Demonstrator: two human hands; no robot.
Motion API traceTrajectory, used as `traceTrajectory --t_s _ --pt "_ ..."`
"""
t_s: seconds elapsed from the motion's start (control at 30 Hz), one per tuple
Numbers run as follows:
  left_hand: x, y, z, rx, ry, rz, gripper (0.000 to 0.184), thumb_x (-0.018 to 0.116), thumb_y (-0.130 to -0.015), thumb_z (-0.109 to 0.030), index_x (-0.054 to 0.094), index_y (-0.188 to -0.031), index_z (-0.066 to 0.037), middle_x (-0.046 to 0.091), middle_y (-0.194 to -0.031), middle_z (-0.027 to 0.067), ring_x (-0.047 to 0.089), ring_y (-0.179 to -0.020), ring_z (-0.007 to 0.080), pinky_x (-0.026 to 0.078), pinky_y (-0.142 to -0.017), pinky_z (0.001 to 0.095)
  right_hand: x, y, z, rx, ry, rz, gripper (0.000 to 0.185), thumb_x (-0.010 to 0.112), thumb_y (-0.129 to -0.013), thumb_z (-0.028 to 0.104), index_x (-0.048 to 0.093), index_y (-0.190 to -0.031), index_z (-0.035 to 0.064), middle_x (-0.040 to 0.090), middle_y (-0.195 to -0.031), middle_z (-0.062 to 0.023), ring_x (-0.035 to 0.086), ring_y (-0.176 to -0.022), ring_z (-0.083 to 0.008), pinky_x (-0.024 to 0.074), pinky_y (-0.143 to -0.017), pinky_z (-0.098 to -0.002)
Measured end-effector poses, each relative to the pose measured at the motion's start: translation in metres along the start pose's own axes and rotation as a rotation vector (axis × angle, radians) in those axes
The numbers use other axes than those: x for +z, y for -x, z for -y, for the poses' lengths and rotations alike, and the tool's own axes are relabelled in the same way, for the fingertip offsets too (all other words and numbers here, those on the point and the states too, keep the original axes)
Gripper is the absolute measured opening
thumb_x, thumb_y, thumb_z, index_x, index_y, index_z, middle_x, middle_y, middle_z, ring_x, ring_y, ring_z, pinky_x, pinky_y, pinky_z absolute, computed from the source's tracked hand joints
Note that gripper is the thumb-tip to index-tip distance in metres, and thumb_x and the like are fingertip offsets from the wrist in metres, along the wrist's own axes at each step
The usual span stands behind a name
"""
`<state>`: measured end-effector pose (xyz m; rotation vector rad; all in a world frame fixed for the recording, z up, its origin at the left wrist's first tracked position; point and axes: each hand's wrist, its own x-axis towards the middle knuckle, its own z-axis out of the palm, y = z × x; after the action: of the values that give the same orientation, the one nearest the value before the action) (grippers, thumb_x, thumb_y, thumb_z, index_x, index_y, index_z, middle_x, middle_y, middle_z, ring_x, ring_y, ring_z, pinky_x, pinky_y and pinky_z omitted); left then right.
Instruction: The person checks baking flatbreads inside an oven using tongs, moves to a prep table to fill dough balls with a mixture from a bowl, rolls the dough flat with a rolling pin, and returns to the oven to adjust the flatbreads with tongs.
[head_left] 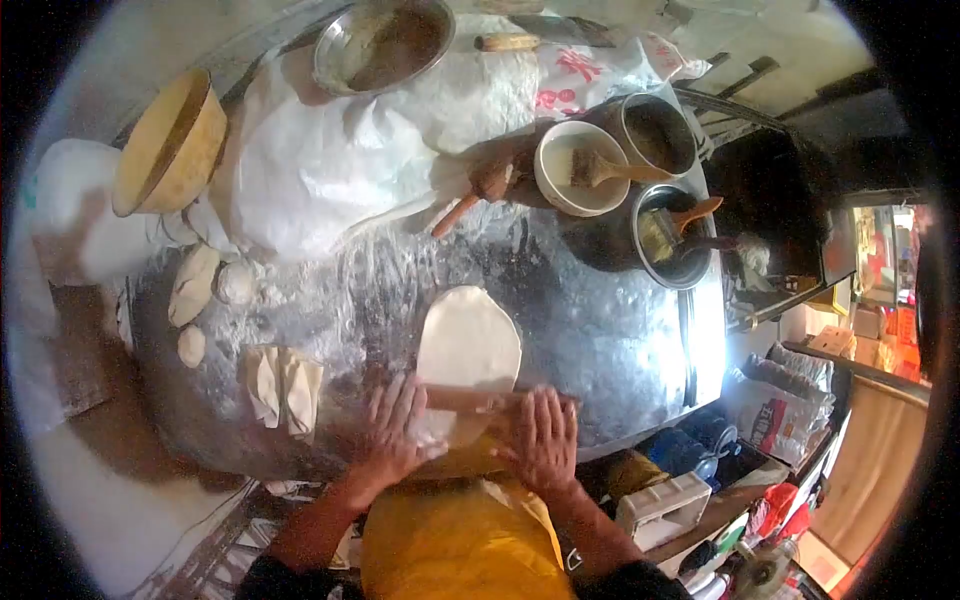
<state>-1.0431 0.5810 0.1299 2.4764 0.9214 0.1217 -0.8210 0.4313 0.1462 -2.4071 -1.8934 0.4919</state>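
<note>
A flat oval sheet of dough (468,338) lies on the floured metal worktop (600,350) in front of me. Across its near end runs a wooden rolling pin (465,400). My left hand (393,432) rests over the pin's left end, fingers stretched forward and thumb out to the side. My right hand (546,440) lies over the right end with its fingers extended as well. Both palms press on the pin rather than wrapping round it, and their fingertips are slightly blurred. Part of the dough drapes below the pin, towards my yellow apron (460,540).
Folded dough pieces (285,390) and small dough lumps (192,346) lie at left. Bowls with brushes, including a white bowl (560,185), stand at back right. White sacks (320,170), a metal basin (385,50) and a yellow bowl (170,150) are behind.
</note>
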Motion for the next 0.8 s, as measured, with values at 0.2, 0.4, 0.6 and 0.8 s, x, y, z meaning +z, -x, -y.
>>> traceTrajectory --t_s 0.2,0.4,0.6,0.8 --pt "-0.024 -0.152 0.026 -0.082 -0.238 0.046 0.083 0.061 -0.095 -0.05 0.03 -0.16 -0.009 0.018 -0.17 0.0171 0.022 -0.153 0.0437 0.014 -0.124 0.063 -0.006 -0.146 -0.064 -0.019 -0.072 -0.139 0.081 0.055 -0.099 0.056 0.036 -0.155 0.0013 0.039 -0.158 -0.0244 0.038 -0.145 -0.0427 0.0241 -0.12 -0.0602" --pt "0.033 -0.005 0.023 0.007 -0.032 -0.059 0.095 0.055 -0.095 -0.062 0.023 -0.161 0.0 0.02 -0.167 0.0223 0.023 -0.153 0.0422 0.016 -0.123 0.0612 0.025 -0.007 -0.016 -0.027 -0.085 -0.081 0.079 0.054 -0.099 0.052 0.035 -0.155 -0.0015 0.035 -0.161 -0.0252 0.034 -0.149 -0.0395 0.0197 -0.122 -0.059" --pt "0.008 -0.083 0.034 0.098 -0.18 -0.045 0.098 0.045 -0.093 -0.075 0.035 -0.156 -0.001 0.03 -0.164 0.0208 0.03 -0.15 0.0409 0.017 -0.122 0.0633 0.002 -0.08 -0.039 -0.014 -0.103 -0.076 0.08 0.054 -0.098 0.057 0.039 -0.154 0.0017 0.039 -0.159 -0.0239 0.036 -0.148 -0.0394 0.0206 -0.122 -0.0595" --pt "0.0 -0.11 0.029 0.028 -0.22 -0.072 0.091 0.049 -0.093 -0.068 0.037 -0.156 -0.004 0.031 -0.163 0.0208 0.029 -0.15 0.042 0.017 -0.121 0.0659 0.009 -0.098 -0.045 -0.015 0.021 -0.104 0.08 0.062 -0.094 0.051 0.036 -0.157 0.0088 0.041 -0.157 -0.0209 0.038 -0.146 -0.0403 0.0213 -0.121 -0.0608"
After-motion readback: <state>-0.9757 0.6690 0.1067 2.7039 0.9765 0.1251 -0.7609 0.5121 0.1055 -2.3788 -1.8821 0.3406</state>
